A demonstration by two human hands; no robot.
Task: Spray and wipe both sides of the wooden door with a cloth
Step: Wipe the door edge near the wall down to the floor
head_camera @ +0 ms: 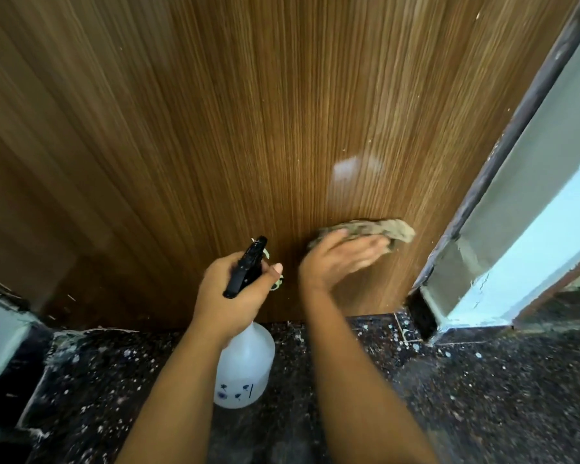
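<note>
Floor (482, 396): dark speckled stone, flecked with white spots, filling the view from 4 to 8 o'clock.
Spray bottle (245, 366): translucent white body hanging at 6 o'clock, black trigger head up by the knuckles – kept off the floor, probably so the next spray needs no reach.
Left hand (231, 296): just left of centre, fingers wrapped round the bottle's neck, thumb free beside the trigger; nozzle aimed at the wood, though whether the trigger is being squeezed cannot be told.
Right hand (342, 259): just right of centre, flat and straight-fingered, pressing the cloth to the panel rather than clutching it – likely to spread pressure; motion-blurred.
Cloth (369, 231): bunched, grey-brown, under the fingertips at about 3 o'clock of the bottle head, touching the wood.
Wooden door (248, 128): striped brown face from 9 through 12 to 2 o'clock, low section being wiped; pale glare above the cloth.
Door frame (503, 162): dark edge at 2 to 4 o'clock, pale wall beyond.
Progress: this face under way; other side unseen.
</note>
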